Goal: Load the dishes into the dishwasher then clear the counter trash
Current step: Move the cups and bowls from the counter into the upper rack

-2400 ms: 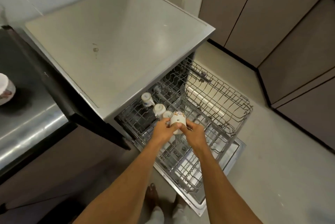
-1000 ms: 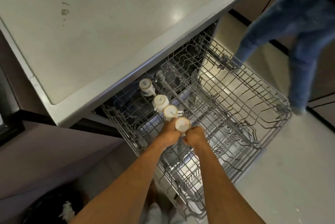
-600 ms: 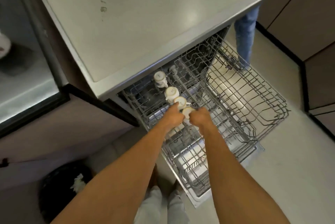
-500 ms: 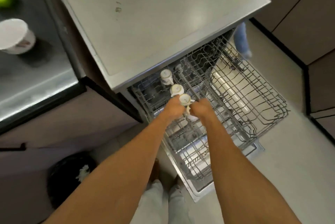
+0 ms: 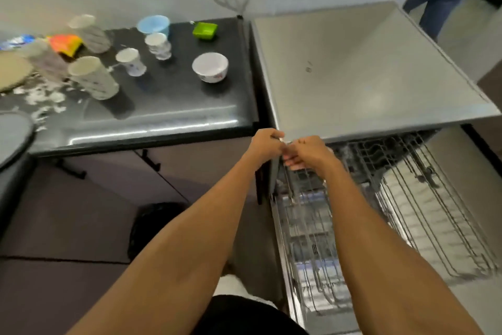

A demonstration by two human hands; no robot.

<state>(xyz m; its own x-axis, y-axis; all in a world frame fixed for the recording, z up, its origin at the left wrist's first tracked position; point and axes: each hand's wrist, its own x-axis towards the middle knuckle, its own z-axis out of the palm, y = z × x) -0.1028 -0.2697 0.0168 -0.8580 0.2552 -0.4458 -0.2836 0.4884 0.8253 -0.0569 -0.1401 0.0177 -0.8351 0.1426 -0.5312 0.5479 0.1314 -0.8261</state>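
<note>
Head view. The left hand [image 5: 267,144] and right hand [image 5: 307,152] meet at the front corner of the stainless-steel dishwasher [image 5: 366,68], touching or nearly so. Fingers of both are curled; no object shows in either, and blur prevents telling whether anything is held.

The grey wire dishwasher rack [image 5: 423,171] stands pulled out below and to the right of the hands; its contents are not legible.

On the glossy black surface [image 5: 176,101] left of the dishwasher stand:
- a white flower-patterned bowl [image 5: 210,67], nearest the dishwasher
- a small white printed cup [image 5: 131,61]
- a stack of white cups [image 5: 158,45]
- a light-blue bowl [image 5: 153,25]
- a green square container [image 5: 205,30]
- a tall beige tumbler [image 5: 92,76]

An orange wrapper [image 5: 65,44] and white paper scraps [image 5: 40,95] lie at the surface's left end. A black bin [image 5: 154,226] sits on the floor below.
</note>
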